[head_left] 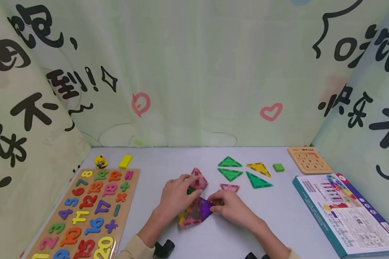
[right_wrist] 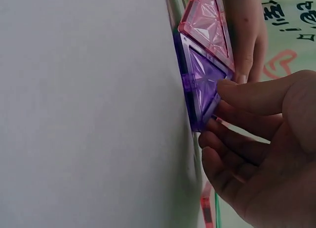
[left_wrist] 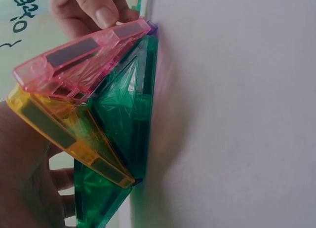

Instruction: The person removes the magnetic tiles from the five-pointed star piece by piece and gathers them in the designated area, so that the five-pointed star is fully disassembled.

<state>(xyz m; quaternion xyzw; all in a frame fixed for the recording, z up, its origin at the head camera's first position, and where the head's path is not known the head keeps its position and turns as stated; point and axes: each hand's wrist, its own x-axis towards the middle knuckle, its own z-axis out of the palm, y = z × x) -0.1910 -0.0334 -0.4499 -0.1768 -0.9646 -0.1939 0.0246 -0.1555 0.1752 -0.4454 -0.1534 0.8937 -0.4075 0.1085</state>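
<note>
Two hands work on a cluster of translucent magnetic tiles at the middle of a pale worktop (head_left: 278, 223).

The left hand (head_left: 175, 198) rests over the tile cluster (head_left: 194, 212), its fingers curled onto a raised pink triangle (head_left: 199, 180); the left wrist view shows pink, yellow and green tiles (left_wrist: 123, 109) joined edge to edge beside the palm. The right hand (head_left: 230, 208) pinches the purple triangle (right_wrist: 202, 80) at the cluster's right corner between thumb and fingertips. Just behind the hands lies a small pink triangle (head_left: 229, 187); further back are green triangles (head_left: 229, 162) and a yellow triangle (head_left: 258, 168). A number puzzle board (head_left: 84, 212) lies to the left, a printed box (head_left: 343, 212) to the right.
</note>
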